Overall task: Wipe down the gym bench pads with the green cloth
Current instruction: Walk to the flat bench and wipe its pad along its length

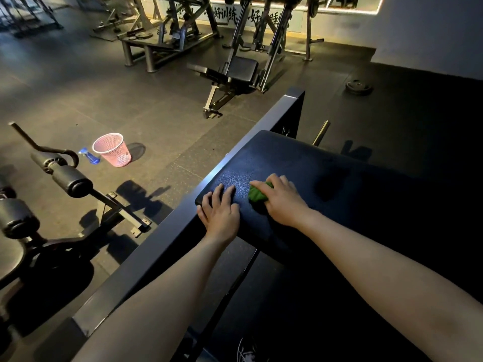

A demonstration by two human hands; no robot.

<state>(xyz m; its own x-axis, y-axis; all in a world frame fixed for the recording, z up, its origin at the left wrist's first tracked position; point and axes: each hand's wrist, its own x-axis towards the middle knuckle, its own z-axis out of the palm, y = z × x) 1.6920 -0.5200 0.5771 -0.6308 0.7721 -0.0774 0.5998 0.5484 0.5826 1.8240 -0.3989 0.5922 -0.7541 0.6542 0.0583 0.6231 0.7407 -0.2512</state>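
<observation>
Head view: your right hand (281, 198) curls around the crumpled green cloth (256, 195) on the pebbled black bench pad (300, 163); your left hand (220, 212) lies flat, fingers spread.

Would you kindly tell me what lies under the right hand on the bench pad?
A bunched green cloth lies under the right hand, pressed onto the black bench pad. Only its left part shows beside the hand; the rest is covered.

Back wall lettering (231, 16): Chinese, partly readable "好训练"; remainder hidden behind machines (275, 37).
</observation>
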